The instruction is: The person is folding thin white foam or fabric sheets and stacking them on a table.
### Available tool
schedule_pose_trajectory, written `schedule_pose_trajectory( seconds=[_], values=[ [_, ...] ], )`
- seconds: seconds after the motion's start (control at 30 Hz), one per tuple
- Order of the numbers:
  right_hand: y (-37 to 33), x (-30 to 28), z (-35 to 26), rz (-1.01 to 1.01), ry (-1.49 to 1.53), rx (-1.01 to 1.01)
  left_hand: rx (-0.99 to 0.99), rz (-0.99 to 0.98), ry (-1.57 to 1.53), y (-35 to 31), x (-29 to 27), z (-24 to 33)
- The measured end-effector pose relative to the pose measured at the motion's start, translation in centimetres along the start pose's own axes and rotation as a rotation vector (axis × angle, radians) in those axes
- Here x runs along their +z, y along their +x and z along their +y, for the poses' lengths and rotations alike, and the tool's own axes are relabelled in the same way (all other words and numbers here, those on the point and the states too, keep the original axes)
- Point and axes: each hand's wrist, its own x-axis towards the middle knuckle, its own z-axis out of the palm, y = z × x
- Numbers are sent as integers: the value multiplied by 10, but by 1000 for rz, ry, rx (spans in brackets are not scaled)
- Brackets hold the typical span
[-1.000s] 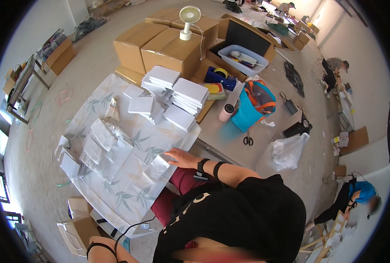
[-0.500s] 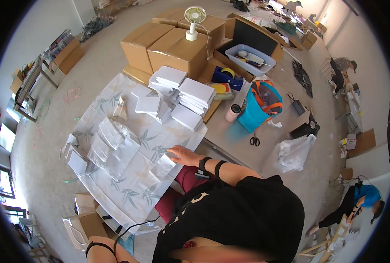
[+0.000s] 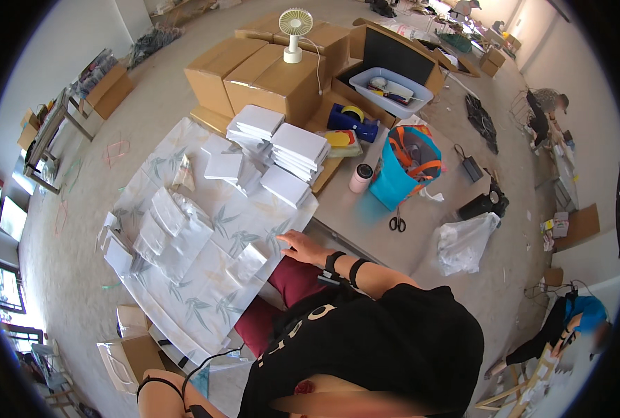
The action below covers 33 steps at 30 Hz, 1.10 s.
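My right hand [image 3: 303, 248] is at the right edge of the cloth-covered table [image 3: 184, 306], with its fingers stretched out and nothing seen in them. A small clear plastic bag [image 3: 248, 262] lies flat on the cloth just left of it, apart from the fingers. Farther left is a spread pile of clear plastic bags [image 3: 177, 240]. Beyond my hand stand stacks of flat white boxes [image 3: 299, 148], and one box [image 3: 285, 186] lies nearest to it. My left arm [image 3: 162, 391], wearing a black band, shows at the lower left; its hand is out of view.
Brown cartons [image 3: 272, 80] bearing a small fan [image 3: 295, 31] stand at the back. On the right-hand table are a blue bag [image 3: 400, 171], a pink bottle [image 3: 360, 179], scissors [image 3: 397, 223], a tape dispenser [image 3: 352, 124] and a white plastic bag [image 3: 465, 244]. People work at far right.
My right hand has drawn back to the right, away from the small clear bag, which stays on the cloth. The whole view has shifted slightly.
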Motion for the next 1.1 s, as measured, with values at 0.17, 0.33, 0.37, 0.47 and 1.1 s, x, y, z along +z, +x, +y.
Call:
schedule_pose_trajectory(
  seconds=[0.17, 0.33, 0.37, 0.47, 1.1],
  values=[
    [-12, -4, 0, 24, 19, -14, 9, 5, 53, -8, 1, 10],
    [-13, 6, 6, 92, 8, -54, 10, -24, 117, -17, -5, 14],
    [-12, 8, 11, 142, -29, -94, 10, -40, 132, -18, -8, 14],
    [-5, 5, 15, 150, -53, -91, 31, -128, 183, -11, -16, 18],
    [111, -52, 34, 321, -738, 289, -1182, -1873, 873, -40, -311, 134]
  ],
)
